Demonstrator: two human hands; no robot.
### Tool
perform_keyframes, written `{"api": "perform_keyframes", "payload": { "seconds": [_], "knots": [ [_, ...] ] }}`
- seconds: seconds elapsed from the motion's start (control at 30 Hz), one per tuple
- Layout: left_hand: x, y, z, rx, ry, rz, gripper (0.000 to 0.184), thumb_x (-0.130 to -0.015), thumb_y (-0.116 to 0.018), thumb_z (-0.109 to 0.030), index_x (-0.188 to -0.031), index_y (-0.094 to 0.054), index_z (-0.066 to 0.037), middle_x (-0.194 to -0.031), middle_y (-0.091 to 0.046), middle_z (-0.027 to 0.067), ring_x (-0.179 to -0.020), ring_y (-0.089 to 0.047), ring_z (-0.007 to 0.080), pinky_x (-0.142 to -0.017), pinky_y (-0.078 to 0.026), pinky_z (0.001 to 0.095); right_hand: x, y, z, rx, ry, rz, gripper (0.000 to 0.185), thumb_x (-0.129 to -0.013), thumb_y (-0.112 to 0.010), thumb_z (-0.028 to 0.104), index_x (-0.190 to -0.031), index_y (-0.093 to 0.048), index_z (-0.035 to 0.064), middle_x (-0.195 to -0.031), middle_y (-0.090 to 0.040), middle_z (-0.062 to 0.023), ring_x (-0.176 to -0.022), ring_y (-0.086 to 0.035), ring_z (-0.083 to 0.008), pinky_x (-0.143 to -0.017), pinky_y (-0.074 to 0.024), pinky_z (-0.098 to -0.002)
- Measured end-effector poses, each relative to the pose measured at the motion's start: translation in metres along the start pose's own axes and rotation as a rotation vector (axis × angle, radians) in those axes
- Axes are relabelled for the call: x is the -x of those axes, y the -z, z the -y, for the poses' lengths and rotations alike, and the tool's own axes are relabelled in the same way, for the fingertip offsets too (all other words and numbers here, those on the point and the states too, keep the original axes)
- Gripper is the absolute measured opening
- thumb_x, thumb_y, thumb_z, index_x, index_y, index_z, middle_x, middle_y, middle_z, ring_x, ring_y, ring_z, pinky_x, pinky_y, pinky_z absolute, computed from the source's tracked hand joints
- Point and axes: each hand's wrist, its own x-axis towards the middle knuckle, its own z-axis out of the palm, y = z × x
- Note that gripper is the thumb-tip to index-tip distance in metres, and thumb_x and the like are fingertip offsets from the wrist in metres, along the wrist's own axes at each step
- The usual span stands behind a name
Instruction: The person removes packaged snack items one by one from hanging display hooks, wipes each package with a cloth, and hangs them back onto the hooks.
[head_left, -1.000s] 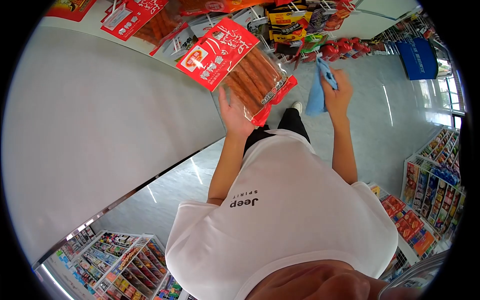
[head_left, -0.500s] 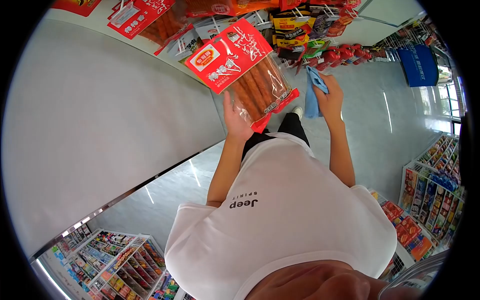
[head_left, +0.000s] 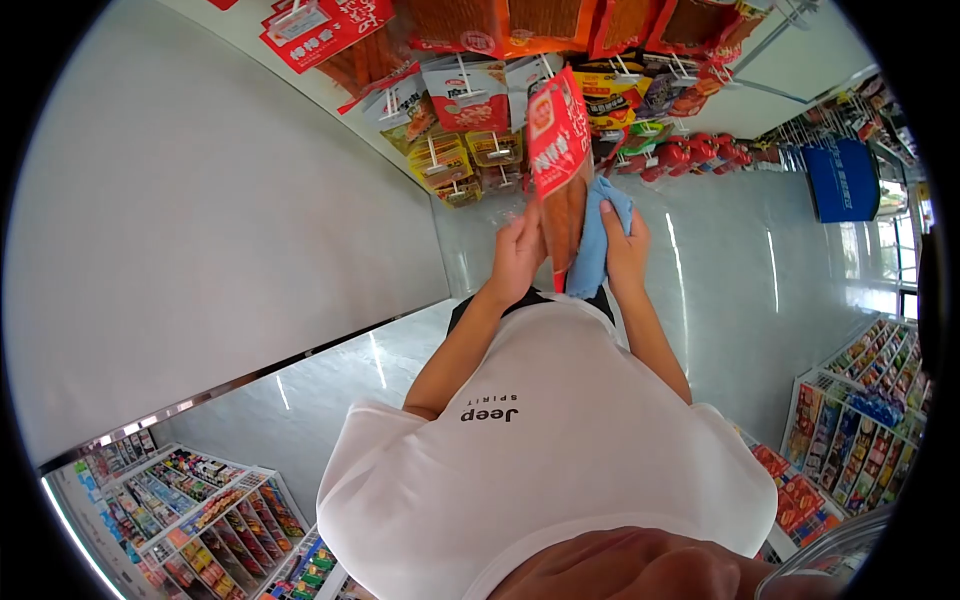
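Observation:
A red-topped snack package [head_left: 562, 150] with brown sausage-like sticks hangs upright between my hands, turned nearly edge-on. Its left side is held by my left hand [head_left: 519, 255], fingers closed on it. My right hand [head_left: 626, 250] grips a blue cloth [head_left: 592, 255], which lies against the package's right side. The cloth hides part of that side and some of my right fingers.
Hanging snack packs [head_left: 465, 95] fill the rack beyond the package. A large pale panel [head_left: 230, 220] stands on the left. Stocked shelves appear at the lower left [head_left: 215, 530] and lower right [head_left: 860, 420]. A blue bin-like object [head_left: 840, 180] is at the upper right.
The package has turned from face-on to nearly edge-on and moved right. My right hand and the cloth have come in from the right against it. The view has shifted, showing more of the rack.

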Motion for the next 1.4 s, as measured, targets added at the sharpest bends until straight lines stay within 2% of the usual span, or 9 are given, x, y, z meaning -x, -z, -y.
{"api": "perform_keyframes", "payload": {
  "seconds": [0.07, 0.2, 0.3, 0.4, 0.57, 0.73, 0.97, 1.2, 1.4],
  "knots": [
    [0.001, -0.012, -0.023, -0.116, 0.106, 0.006, 0.068, -0.105, -0.033, -0.042, -0.16, -0.012, -0.009, -0.163, -0.022, 0.0106, -0.149, -0.025, 0.0251, -0.116, -0.03, 0.0397, 0.001, -0.003, 0.007, -0.16, -0.103, 0.023, 0.025, -0.098, -0.063, 0.019, -0.116, -0.066, 0.0016, -0.104, -0.068, -0.0023, -0.087, -0.06, -0.0085, -0.078, -0.0483, -0.0236],
    [0.006, -0.014, -0.032, -0.417, -0.019, -0.035, 0.066, -0.097, -0.06, -0.013, -0.155, -0.029, -0.008, -0.157, -0.033, 0.0092, -0.142, -0.037, 0.0239, -0.106, -0.042, 0.0421, -0.002, -0.002, 0.015, -0.253, -0.29, 0.115, 0.033, -0.099, -0.061, 0.023, -0.123, -0.062, 0.0009, -0.108, -0.068, -0.0057, -0.091, -0.064, -0.0125, -0.081, -0.0507, -0.0255],
    [0.005, -0.006, -0.037, -0.687, -0.049, -0.101, 0.071, -0.088, -0.073, -0.013, -0.15, -0.038, -0.007, -0.151, -0.04, 0.0094, -0.137, -0.043, 0.0251, -0.105, -0.044, 0.0428, -0.002, -0.001, 0.011, -0.322, -0.344, 0.157, 0.038, -0.101, -0.058, 0.028, -0.128, -0.058, 0.0008, -0.112, -0.067, -0.0098, -0.098, -0.066, -0.0179, -0.083, -0.0537, -0.0296],
    [0.002, -0.004, -0.041, -1.118, -0.344, -0.258, 0.079, -0.083, -0.08, -0.019, -0.149, -0.038, -0.007, -0.146, -0.044, 0.0109, -0.131, -0.048, 0.0255, -0.106, -0.042, 0.0422, -0.022, 0.022, -0.045, -0.401, -0.481, 0.286, 0.043, -0.102, -0.054, 0.031, -0.132, -0.054, -0.0002, -0.117, -0.066, -0.0143, -0.102, -0.067, -0.023, -0.084, -0.0571, -0.0355],
    [0.007, 0.012, -0.03, -0.403, 0.16, -0.195, 0.077, -0.084, -0.079, -0.026, -0.144, -0.038, -0.001, -0.138, -0.053, 0.0105, -0.126, -0.053, 0.0221, -0.107, -0.042, 0.0365, 0.012, -0.01, 0.018, -0.771, -0.686, 0.36, 0.044, -0.101, -0.055, 0.029, -0.13, -0.053, -0.0042, -0.119, -0.065, -0.0191, -0.097, -0.07, -0.0238, -0.077, -0.061, -0.0367],
    [0.017, 0.005, -0.024, 0.095, 0.208, -0.266, 0.059, -0.094, -0.066, -0.027, -0.142, -0.042, -0.003, -0.136, -0.056, 0.0111, -0.121, -0.058, 0.022, -0.104, -0.047, 0.0379, -0.001, -0.005, -0.023, -0.612, -0.677, 0.378, 0.032, -0.101, -0.056, 0.023, -0.118, -0.063, -0.0027, -0.106, -0.069, -0.0107, -0.095, -0.068, -0.0178, -0.076, -0.0593, -0.0329],
    [0.017, 0.013, -0.01, 0.504, 0.188, -0.312, 0.052, -0.101, -0.054, -0.019, -0.149, -0.037, -0.008, -0.143, -0.05, 0.0114, -0.13, -0.051, 0.0281, -0.109, -0.044, 0.0476, -0.021, 0.028, 0.008, -0.24, -0.261, 0.02, 0.034, -0.097, -0.065, 0.028, -0.118, -0.063, 0.0013, -0.097, -0.069, -0.0079, -0.083, -0.067, -0.0158, -0.069, -0.0547, -0.0307],
    [0.017, 0.003, -0.018, 0.418, 0.226, -0.319, 0.052, -0.102, -0.054, -0.018, -0.149, -0.035, -0.009, -0.145, -0.048, 0.011, -0.131, -0.051, 0.0276, -0.109, -0.044, 0.0489, -0.034, 0.061, 0.043, -0.154, 0.056, -0.151, 0.028, -0.093, -0.07, 0.019, -0.116, -0.067, 0.0027, -0.1, -0.067, -0.0018, -0.087, -0.062, -0.0097, -0.075, -0.0502, -0.0266],
    [0.014, -0.017, -0.021, 0.202, 0.265, -0.306, 0.054, -0.102, -0.054, -0.016, -0.151, -0.033, -0.009, -0.145, -0.048, 0.0101, -0.131, -0.05, 0.0252, -0.107, -0.046, 0.0472, -0.033, 0.03, 0.059, 0.719, 0.76, 0.115, 0.035, -0.079, -0.072, 0.008, -0.113, -0.066, 0.0043, -0.094, -0.063, -0.0133, -0.088, -0.062, -0.031, -0.075, -0.048, -0.0391]
  ]
}}
